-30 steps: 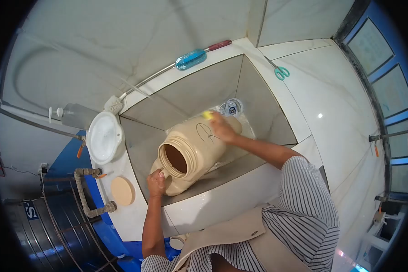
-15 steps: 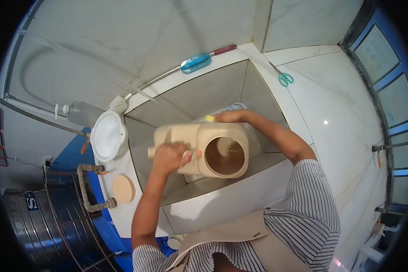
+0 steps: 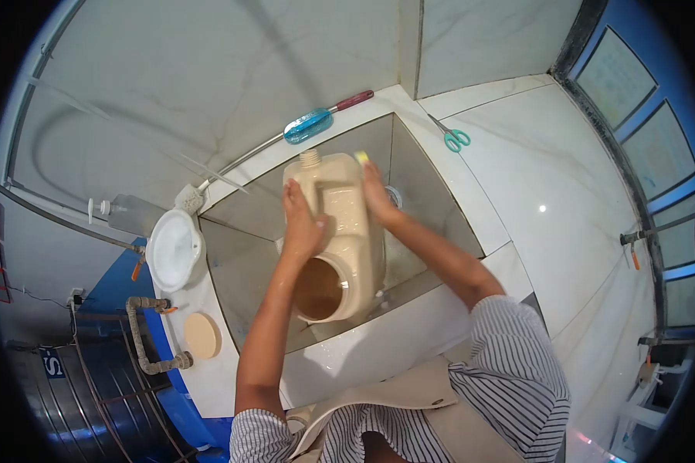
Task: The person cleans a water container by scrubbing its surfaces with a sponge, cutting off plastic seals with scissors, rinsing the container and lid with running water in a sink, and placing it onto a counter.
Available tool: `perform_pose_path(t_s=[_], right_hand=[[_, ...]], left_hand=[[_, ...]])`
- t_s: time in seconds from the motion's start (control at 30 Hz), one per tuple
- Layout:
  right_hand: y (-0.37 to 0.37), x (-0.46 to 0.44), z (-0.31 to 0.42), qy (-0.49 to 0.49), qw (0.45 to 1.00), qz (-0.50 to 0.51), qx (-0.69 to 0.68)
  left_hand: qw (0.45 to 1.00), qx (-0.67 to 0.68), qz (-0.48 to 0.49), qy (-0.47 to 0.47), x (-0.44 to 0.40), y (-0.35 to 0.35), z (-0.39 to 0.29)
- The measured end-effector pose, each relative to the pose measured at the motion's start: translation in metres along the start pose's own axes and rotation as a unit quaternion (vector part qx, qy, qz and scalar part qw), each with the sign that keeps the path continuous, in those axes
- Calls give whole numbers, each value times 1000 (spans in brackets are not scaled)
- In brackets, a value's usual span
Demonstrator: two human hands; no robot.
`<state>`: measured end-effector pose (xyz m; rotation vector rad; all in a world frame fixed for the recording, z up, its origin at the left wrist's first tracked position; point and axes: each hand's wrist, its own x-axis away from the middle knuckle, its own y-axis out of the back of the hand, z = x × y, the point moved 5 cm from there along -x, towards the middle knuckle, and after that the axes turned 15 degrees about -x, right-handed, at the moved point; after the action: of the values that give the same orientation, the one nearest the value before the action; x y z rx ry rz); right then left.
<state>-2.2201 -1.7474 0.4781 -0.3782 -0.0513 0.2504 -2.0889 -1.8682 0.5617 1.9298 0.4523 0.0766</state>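
Note:
A wet beige plastic jug (image 3: 346, 220) is tilted in the sink (image 3: 432, 224), its narrow threaded neck pointing away from me. Its wide round opening faces me at the lower left, with the brownish inside showing. My left hand (image 3: 304, 228) grips the jug's left side above that opening, thumb across the top face. On the other side, my right hand (image 3: 376, 193) lies along the jug's right edge. A small yellow sponge (image 3: 361, 157) shows at its fingertips. Part of the right hand's grip on the sponge is hidden.
A long-handled blue brush (image 3: 309, 125) lies on the back ledge. Green-handled scissors (image 3: 456, 140) rest on the right counter. To the left are a white basin (image 3: 176, 248), a clear pump bottle (image 3: 135, 214), a round beige lid (image 3: 201, 336) and a pipe (image 3: 137, 332).
The jug has turned, so its neck has swung from the left to the far side and its wide opening from the right to the lower left. Both hands moved with it.

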Motion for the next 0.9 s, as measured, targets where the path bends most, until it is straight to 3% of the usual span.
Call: perform_pose_path(t_s=[0.03, 0.07, 0.1, 0.17, 0.2, 0.23, 0.3, 0.33, 0.37, 0.43, 0.47, 0.57, 0.6, 0.63, 0.67, 0.7, 0.77, 0.83, 0.87, 0.9], right_hand=[[-26, 1, 18, 151, 975, 1, 163], [-53, 8, 33, 294, 902, 0, 316], [-66, 22, 48, 293, 903, -4, 313], [-98, 64, 81, 383, 864, 130, 301], [-91, 53, 70, 407, 854, 111, 304], [-79, 39, 56, 405, 856, 114, 301], [-52, 7, 45, 195, 907, 67, 366], [-58, 13, 45, 180, 902, 71, 386], [-70, 29, 55, 180, 900, 75, 389], [-105, 83, 84, 374, 846, 164, 342], [-105, 90, 88, 348, 859, 193, 324], [-73, 50, 42, 273, 872, 223, 341], [-71, 37, 27, 271, 872, 227, 339], [-72, 21, 1, 123, 907, 292, 277], [-76, 12, -19, -24, 914, 348, 206], [-91, 14, -4, -20, 913, 351, 207], [-141, 57, 50, 147, 849, 485, 149], [-139, 36, 4, 87, 885, 436, 141], [-131, 17, -34, 32, 913, 384, 137], [-105, -14, -98, -18, 913, 379, 150]], left_hand=[[1000, -2, 1, -1, 2, 6, 2], [999, 31, 30, 25, 5, 14, 5], [995, 64, 60, 50, 7, 18, 10], [991, 116, 51, 28, 13, 13, 23], [989, 119, 66, 54, 20, 11, 29], [988, 119, 73, 70, 29, 12, 37], [987, 131, 63, 65, 44, 16, 45], [988, 138, 53, 54, 45, 17, 47], [987, 146, 43, 43, 47, 17, 50], [995, 97, -8, -28, 55, 18, 53], [995, 80, -25, -51, 61, 18, 54], [996, 79, -27, 16, 84, 27, 67], [990, 110, 23, 88, 91, 31, 68], [975, 139, 73, 159, 99, 30, 71], [975, 137, 71, 159, 104, 30, 79], [983, 104, 71, 137, 106, 27, 89], [986, 69, 83, 125, 117, 14, 109], [994, 35, -105, -7, 120, 25, 115], [994, 35, -101, -6, 121, 25, 121], [984, 120, -68, 113, 124, 21, 139]])
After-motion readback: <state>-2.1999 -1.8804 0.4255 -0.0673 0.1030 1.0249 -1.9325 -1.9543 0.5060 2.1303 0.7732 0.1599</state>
